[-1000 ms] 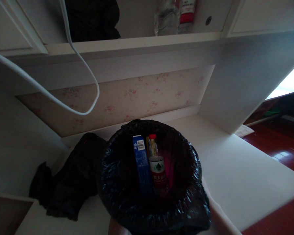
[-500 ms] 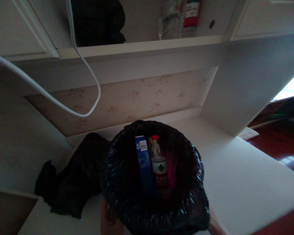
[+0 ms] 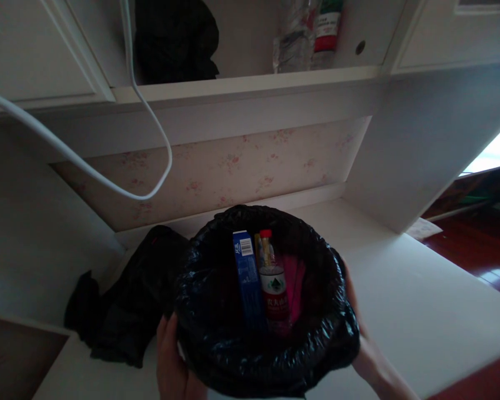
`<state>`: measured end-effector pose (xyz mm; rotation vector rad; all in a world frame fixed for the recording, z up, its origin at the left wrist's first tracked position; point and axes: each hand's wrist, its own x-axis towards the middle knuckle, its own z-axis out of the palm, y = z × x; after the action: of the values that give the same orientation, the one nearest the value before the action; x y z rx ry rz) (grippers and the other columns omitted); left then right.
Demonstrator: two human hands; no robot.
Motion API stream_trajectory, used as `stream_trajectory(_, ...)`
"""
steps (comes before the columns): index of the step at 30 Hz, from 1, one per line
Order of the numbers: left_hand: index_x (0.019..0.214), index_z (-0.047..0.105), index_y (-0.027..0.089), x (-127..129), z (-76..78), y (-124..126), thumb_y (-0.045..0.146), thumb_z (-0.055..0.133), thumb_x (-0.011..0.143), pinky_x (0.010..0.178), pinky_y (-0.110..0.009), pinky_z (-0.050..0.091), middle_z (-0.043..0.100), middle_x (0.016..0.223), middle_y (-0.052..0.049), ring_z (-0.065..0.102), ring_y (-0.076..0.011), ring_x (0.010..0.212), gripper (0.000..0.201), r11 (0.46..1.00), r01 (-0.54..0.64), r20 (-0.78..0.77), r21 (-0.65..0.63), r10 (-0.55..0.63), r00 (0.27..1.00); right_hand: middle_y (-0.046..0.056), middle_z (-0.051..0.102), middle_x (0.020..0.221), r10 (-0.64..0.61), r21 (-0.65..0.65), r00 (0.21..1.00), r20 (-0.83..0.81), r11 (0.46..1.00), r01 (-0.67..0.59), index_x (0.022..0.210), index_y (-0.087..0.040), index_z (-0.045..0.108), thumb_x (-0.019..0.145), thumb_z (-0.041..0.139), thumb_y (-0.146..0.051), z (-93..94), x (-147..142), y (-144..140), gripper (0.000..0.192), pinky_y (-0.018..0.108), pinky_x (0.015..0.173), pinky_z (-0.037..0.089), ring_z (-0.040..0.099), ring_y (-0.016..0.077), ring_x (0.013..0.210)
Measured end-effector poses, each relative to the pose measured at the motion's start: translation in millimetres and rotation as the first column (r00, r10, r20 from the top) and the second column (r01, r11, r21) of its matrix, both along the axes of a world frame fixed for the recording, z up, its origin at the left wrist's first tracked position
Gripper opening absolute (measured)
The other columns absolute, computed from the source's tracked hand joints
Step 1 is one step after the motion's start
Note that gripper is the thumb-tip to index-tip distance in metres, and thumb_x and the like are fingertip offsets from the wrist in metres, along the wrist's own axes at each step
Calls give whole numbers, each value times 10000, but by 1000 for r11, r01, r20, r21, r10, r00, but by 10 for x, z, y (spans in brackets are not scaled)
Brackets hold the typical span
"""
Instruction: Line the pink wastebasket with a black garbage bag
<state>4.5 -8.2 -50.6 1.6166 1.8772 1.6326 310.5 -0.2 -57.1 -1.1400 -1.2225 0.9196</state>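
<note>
A round trash bin [image 3: 333, 333] lined with a shiny black plastic bag stands in front of me, its mouth facing up. Inside it a blue carton box [image 3: 248, 272] with a barcode leans beside a clear bottle [image 3: 275, 286] with a red cap and red label. Something pink [image 3: 295, 283] lies to the bottle's right. My left hand [image 3: 173, 355] grips the bin's near left side, fingers curled against it. On the opposite side my right hand [image 3: 356, 316] is pressed around the bin's outer wall, its fingertips mostly hidden behind the bag.
A crumpled black cloth or bag [image 3: 133, 300] lies left of the bin on the white desktop [image 3: 420, 300]. Overhead, a shelf [image 3: 250, 86] holds a dark bundle [image 3: 177, 41] and bottles [image 3: 327, 28]. A white cable [image 3: 150, 194] loops down at the left.
Both hands have come up along the bin's sides and show more clearly now. The bag's rim at the front right has shifted slightly, and the view has moved a little.
</note>
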Motion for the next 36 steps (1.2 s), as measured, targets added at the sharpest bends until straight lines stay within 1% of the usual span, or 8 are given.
stream_trajectory(4, 1271, 613, 210, -96, 64, 69, 507, 504, 973, 1137, -559, 418, 536, 1453, -159, 551, -367, 1337, 434, 995, -47, -86, 85, 55, 995, -36, 92, 1782, -23, 8, 1000, 19, 1000, 22, 1682, -417, 93, 986, 471, -667, 295, -13, 68, 830, 549, 1304, 164, 107, 296, 1635)
stream_trajectory(11, 1273, 621, 304, -367, 387, 102, 307, 630, 960, 930, -350, 539, 563, 1403, -67, 611, -245, 1246, 313, 973, 186, -437, 133, -111, 893, 17, 375, 1704, 4, -24, 998, -61, 1000, -6, 1577, -401, 409, 898, 601, -706, 558, 121, 252, 769, 527, 1252, 348, 383, 346, 1545)
stream_trajectory(14, 1219, 639, 311, -350, 509, 140, 299, 662, 944, 871, -320, 567, 579, 1367, -54, 632, -233, 1207, 276, 970, 188, -490, 153, -90, 867, 24, 397, 1693, 41, -16, 996, -84, 999, -43, 1577, -383, 428, 897, 592, -723, 651, 169, 336, 778, 517, 1267, 315, 368, 339, 1553)
stream_trajectory(19, 1235, 653, 299, -278, 492, 126, 358, 670, 934, 851, -345, 580, 586, 1384, -72, 633, -270, 1226, 307, 982, 130, -475, 135, -51, 878, -12, 263, 1747, 125, -59, 992, 36, 991, -123, 1641, -373, 329, 916, 535, -751, 678, 266, 329, 843, 512, 1308, 173, 194, 314, 1620)
stream_trajectory(25, 1200, 675, 294, -268, 444, 66, 423, 731, 883, 894, -375, 580, 585, 1370, -79, 648, -278, 1172, 347, 974, 183, -484, 137, -95, 870, -62, 211, 1753, 62, -176, 981, 183, 984, -30, 1659, -445, 223, 964, 498, -690, 569, 341, 50, 787, 568, 1298, 54, 118, 304, 1634)
stream_trajectory(30, 1076, 731, 291, -301, 560, 125, 402, 693, 912, 828, -349, 590, 633, 1290, -66, 666, -264, 1142, 201, 986, 134, -455, 102, -74, 887, -19, 232, 1752, 85, -207, 987, 136, 977, -56, 1670, -427, 182, 971, 446, -718, 576, 440, -100, 802, 611, 1272, 191, 195, 339, 1617)
stream_trajectory(33, 1013, 742, 285, -260, 667, 197, 418, 677, 926, 735, -298, 573, 651, 1248, -50, 685, -230, 1089, 172, 986, 122, -451, 116, -58, 891, -10, 292, 1736, 98, -190, 990, 99, 979, -78, 1650, -431, 269, 999, 443, -682, 695, 434, 17, 719, 587, 1269, 240, 273, 320, 1597)
stream_trajectory(36, 900, 752, 260, -178, 764, 257, 507, 680, 905, 749, -296, 560, 693, 1157, -38, 707, -216, 1011, 257, 992, 67, -321, 104, -30, 947, 31, 353, 1712, 92, -220, 992, 83, 973, -72, 1631, -393, 350, 962, 466, -744, 857, 390, 226, 765, 597, 1218, 365, 382, 353, 1545)
